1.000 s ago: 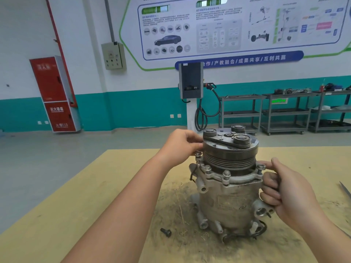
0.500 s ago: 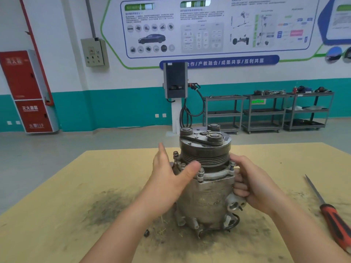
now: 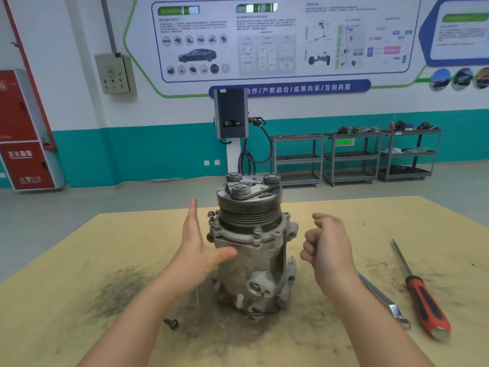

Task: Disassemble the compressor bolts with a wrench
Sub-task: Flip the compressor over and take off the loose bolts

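The grey metal compressor (image 3: pixel 251 250) stands upright on the wooden table (image 3: pixel 79 260), pulley on top, with several bolts around its flange. My left hand (image 3: pixel 197 247) is at its left side, fingers straight, thumb against the housing. Just right of the compressor, my right hand (image 3: pixel 326 242) hovers with loosely curled fingers and holds nothing. A silver wrench (image 3: pixel 383 300) lies on the table right of my right forearm. One loose dark bolt (image 3: pixel 172 323) lies on the table near my left forearm.
A red-handled screwdriver (image 3: pixel 420 295) lies at the right, beside the wrench. Dark greasy stains spread over the table round the compressor. Beyond the table are open floor, a charging post (image 3: pixel 231 115) and grey shelf carts (image 3: pixel 352 157).
Both hands have come off the compressor: the left has opened flat at its side, the right has drawn back. The compressor has been turned. The view has shifted, bringing wrench and screwdriver into sight.
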A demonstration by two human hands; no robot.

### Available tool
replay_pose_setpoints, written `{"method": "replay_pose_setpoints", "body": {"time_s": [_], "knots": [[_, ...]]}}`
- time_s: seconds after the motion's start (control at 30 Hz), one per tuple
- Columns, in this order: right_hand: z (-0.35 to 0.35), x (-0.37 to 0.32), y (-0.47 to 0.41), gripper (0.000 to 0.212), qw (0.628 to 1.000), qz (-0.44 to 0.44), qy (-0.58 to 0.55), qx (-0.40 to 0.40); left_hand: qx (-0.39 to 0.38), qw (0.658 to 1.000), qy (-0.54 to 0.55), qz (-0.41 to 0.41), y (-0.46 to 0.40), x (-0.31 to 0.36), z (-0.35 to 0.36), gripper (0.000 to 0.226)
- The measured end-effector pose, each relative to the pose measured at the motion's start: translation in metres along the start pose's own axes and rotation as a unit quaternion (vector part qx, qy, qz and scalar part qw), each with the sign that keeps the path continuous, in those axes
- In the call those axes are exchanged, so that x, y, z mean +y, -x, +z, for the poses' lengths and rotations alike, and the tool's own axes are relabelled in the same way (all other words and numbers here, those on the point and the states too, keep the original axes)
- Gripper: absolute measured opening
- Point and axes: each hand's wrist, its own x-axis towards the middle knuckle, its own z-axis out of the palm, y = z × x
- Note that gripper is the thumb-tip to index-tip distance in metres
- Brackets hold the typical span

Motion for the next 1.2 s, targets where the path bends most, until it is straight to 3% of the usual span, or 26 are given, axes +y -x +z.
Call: {"method": "replay_pose_setpoints", "body": {"time_s": [0.07,0.13,0.2,0.27,0.3,0.37,0.43,0.5,0.6,0.77,0.83,0.9,0.93,0.97,1.07,1.2], "knots": [[-0.006,-0.005,-0.008,0.029,0.998,0.034,-0.045,0.008,0.03,0.999,-0.003,-0.02,0.003,-0.005,-0.008,0.136],[-0.012,-0.009,-0.011,0.031,0.996,0.038,-0.08,-0.015,0.016,0.999,0.033,-0.029,0.016,-0.002,-0.003,0.149],[-0.015,-0.012,-0.012,0.024,0.995,-0.017,-0.089,-0.033,0.005,0.998,0.055,-0.014,0.028,0.01,0.019,0.156],[-0.012,-0.016,-0.011,0.016,0.991,-0.1,-0.063,-0.057,0.072,0.995,0.063,0.004,0.029,0.022,0.041,0.151],[-0.009,-0.018,-0.009,0.015,0.987,-0.133,-0.041,-0.075,0.115,0.991,0.072,0.009,0.026,0.025,0.046,0.138],[-0.001,-0.023,-0.007,0.016,0.981,-0.172,0.002,-0.093,0.174,0.979,0.105,0.015,0.017,0.025,0.048,0.085],[0.004,-0.026,-0.01,0.019,0.973,-0.204,0.056,-0.093,0.168,0.979,0.112,0.027,0.014,0.023,0.041,0.049],[0.007,-0.028,-0.016,0.024,0.959,-0.236,0.117,-0.104,0.123,0.986,0.108,0.039,0.01,0.014,0.028,0.053],[0.013,-0.031,-0.027,0.031,0.941,-0.244,0.172,-0.159,0.062,0.993,0.096,0.018,0.001,0.004,0.002,0.092],[0.019,-0.041,-0.036,0.023,0.895,-0.181,0.278,-0.298,0.109,0.993,0.035,-0.009,0.002,0.001,-0.023,0.087],[0.02,-0.043,-0.037,0.015,0.874,-0.177,0.318,-0.321,0.116,0.993,-0.001,-0.023,0.012,-0.006,-0.03,0.063],[0.019,-0.045,-0.037,0.012,0.869,-0.177,0.328,-0.325,0.134,0.988,-0.07,-0.043,0.025,-0.018,-0.043,0.016],[0.019,-0.046,-0.036,0.012,0.87,-0.175,0.329,-0.323,0.12,0.983,-0.127,-0.062,0.032,-0.026,-0.052,0.007],[0.018,-0.047,-0.036,0.013,0.869,-0.173,0.335,-0.319,0.085,0.976,-0.183,-0.088,0.038,-0.034,-0.06,0.013],[0.016,-0.049,-0.035,0.017,0.865,-0.178,0.357,-0.305,-0.087,0.931,-0.309,-0.173,0.053,-0.039,-0.072,0.016],[0.019,-0.045,-0.031,0.019,0.846,-0.205,0.394,-0.296,-0.162,0.909,-0.353,-0.15,0.054,-0.033,-0.073,0.019]]}}
